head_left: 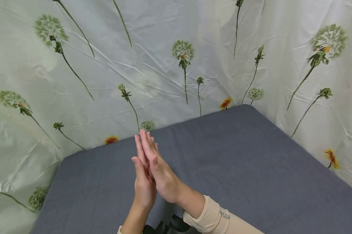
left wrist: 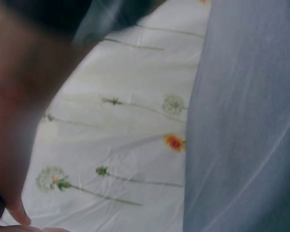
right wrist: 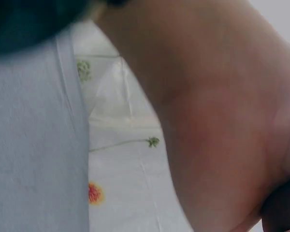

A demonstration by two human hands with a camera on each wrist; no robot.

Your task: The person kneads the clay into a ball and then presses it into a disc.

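In the head view my left hand (head_left: 144,183) and right hand (head_left: 165,178) are raised with palms together above the grey-covered surface (head_left: 222,169). The fingers of both are straight and point up and away, with the right hand overlapping part of the left. Nothing shows between the palms. A blurred stretch of wrist and hand (left wrist: 12,121) fills the left side of the left wrist view. Much of the right wrist view is taken up by a close, blurred hand and wrist (right wrist: 222,125).
A pale curtain (head_left: 152,71) printed with dandelions and orange flowers hangs behind the surface and down its right side. Black straps or gear (head_left: 177,223) show at the bottom, below the wrists. A cream sleeve (head_left: 211,216) covers the right forearm.
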